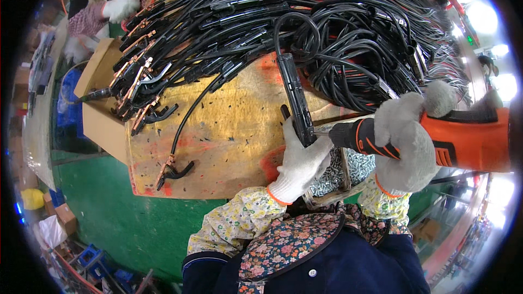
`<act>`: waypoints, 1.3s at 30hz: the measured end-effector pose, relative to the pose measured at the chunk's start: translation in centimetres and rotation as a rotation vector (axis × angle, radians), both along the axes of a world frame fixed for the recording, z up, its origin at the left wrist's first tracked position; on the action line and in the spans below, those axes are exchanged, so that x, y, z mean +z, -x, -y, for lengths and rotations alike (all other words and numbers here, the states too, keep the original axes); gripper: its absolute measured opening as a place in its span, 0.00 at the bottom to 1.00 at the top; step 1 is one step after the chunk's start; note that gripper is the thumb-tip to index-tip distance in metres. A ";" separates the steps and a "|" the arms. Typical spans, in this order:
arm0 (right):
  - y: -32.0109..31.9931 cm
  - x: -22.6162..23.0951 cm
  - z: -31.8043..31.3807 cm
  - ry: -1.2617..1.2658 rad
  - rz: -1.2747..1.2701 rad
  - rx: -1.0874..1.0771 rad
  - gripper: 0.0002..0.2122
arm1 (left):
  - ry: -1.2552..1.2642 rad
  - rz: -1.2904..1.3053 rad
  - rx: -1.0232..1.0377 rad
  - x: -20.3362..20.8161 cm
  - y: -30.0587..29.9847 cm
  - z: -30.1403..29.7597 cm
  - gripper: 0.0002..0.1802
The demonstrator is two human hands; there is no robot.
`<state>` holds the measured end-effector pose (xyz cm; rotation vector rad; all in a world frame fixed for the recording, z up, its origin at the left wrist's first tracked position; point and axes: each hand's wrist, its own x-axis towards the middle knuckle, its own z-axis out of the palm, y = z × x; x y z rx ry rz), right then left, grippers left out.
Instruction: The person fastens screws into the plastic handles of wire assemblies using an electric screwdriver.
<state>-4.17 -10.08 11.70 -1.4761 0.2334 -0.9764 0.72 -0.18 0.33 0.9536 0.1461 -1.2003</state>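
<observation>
My left hand (pixel 303 160), in a white glove with an orange cuff, grips the lower end of a long black plastic housing (pixel 294 90). A black cable loops out of its far end. My right hand (pixel 406 141), in a grey-white glove, is wrapped round an orange and black power screwdriver (pixel 463 139). Its chuck points left, and its thin bit meets the housing's near end beside my left fingers; the exact contact point is too small to make out. Below the tool, loose silver screws (pixel 357 169) fill an open container (pixel 329 198), partly hidden by both hands.
Black cables with housings (pixel 248 0) and copper-coloured clamp ends (pixel 141 76) cover the worn wooden table (pixel 229 141). Coiled cables (pixel 343 49) lie at the right. A cardboard box (pixel 103 125) stands at the table's left edge. Another person's gloved hand (pixel 121 8) is at the far left.
</observation>
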 end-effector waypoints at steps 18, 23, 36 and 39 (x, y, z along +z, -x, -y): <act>12.5 1.3 3.3 0.046 0.973 -0.260 0.36 | 0.495 0.251 0.258 9.2 -1.8 -3.5 0.18; 18.0 -2.2 3.6 -0.038 0.817 -0.516 0.37 | 0.435 0.303 -0.067 12.6 1.8 7.7 0.16; 22.9 -3.4 3.0 -0.151 0.677 -0.813 0.29 | 0.487 2.378 -0.582 7.9 2.4 13.3 0.36; 22.8 -4.1 4.4 -0.291 0.566 -0.843 0.31 | -0.001 2.686 -0.455 6.1 -1.8 11.3 0.41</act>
